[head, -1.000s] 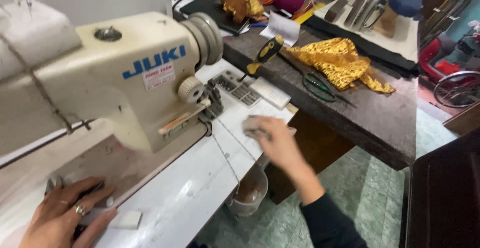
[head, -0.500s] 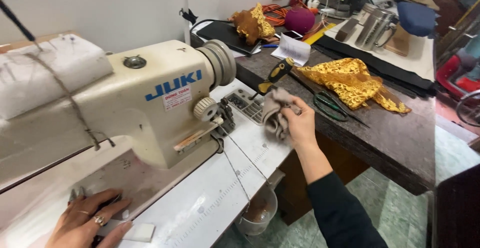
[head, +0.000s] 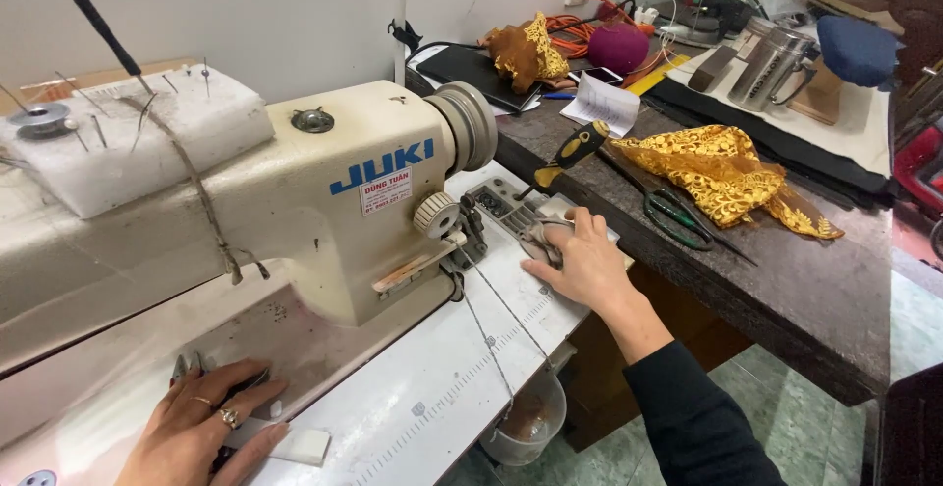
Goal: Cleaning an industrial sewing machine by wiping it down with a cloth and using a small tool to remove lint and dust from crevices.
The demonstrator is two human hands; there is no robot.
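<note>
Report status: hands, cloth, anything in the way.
Left hand flat on the cream sewing machine bed. Right hand pressing a small grey cloth on the white table. Black-handled scissors lie clear.

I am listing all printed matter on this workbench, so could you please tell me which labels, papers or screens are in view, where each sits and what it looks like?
Blue raised lettering: front of the cream sewing machine, slanted block letters.
Small sticker: just below that lettering, rectangular, white with red print.
Folded paper slip: dark side table, behind the yellow-handled tool, white with fine print.
Phone: behind the slip, dark screen, partly hidden.
</note>
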